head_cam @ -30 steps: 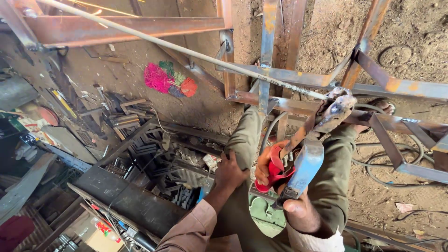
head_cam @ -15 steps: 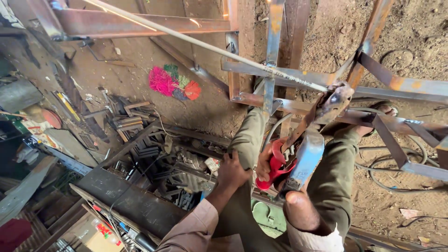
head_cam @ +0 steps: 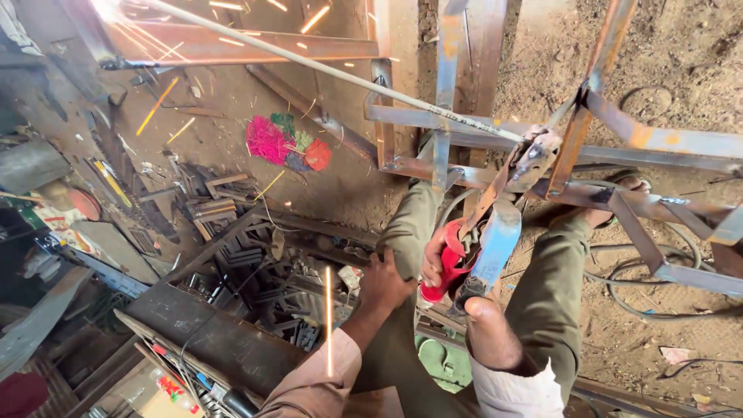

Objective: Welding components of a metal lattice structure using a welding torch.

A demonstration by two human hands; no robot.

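The right hand (head_cam: 447, 259) is closed tight on the red-handled metal clamp tool (head_cam: 495, 205) biting the rusty steel frame (head_cam: 650, 139), the left hand (head_cam: 385, 280) rests flat on the knee, so squeezing steady seems best.

Steel frame (head_cam: 642, 143) bars crowd right hand (head_cam: 453, 267); scrap pile (head_cam: 232, 232) blocks left.
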